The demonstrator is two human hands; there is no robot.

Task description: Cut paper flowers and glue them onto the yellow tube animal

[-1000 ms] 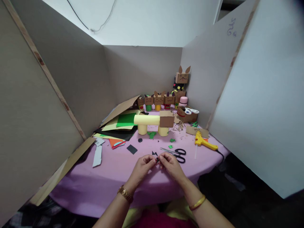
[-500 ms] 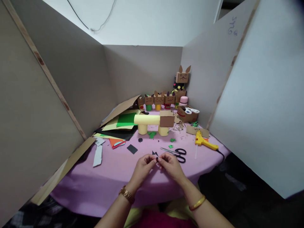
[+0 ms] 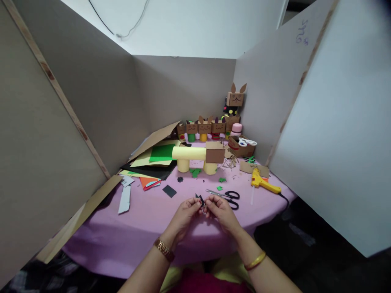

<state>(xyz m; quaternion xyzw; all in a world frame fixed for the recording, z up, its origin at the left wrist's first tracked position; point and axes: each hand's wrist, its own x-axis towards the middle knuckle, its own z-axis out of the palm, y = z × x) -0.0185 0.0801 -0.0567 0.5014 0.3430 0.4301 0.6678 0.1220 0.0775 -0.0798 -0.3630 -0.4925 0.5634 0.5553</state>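
My left hand (image 3: 183, 215) and my right hand (image 3: 221, 211) meet at the near edge of the purple-covered table (image 3: 143, 228). The fingertips of both pinch a tiny black paper piece (image 3: 202, 202) between them. Just beyond my right hand lie black-handled scissors (image 3: 226, 196). Farther back stands a pale yellow paper-tube animal (image 3: 189, 158) with a brown cardboard box head (image 3: 214, 153).
A yellow glue gun (image 3: 262, 182) lies at the right. Coloured paper sheets (image 3: 154, 162) and cardboard pile up at the left. Small cardboard-headed figures (image 3: 204, 129) line the back wall, with a box (image 3: 238, 146) beside them. White partition boards (image 3: 330, 122) enclose the table.
Both hands stay together over the same spot, their fingers shifting slightly on the small black piece. The view has tilted a little.
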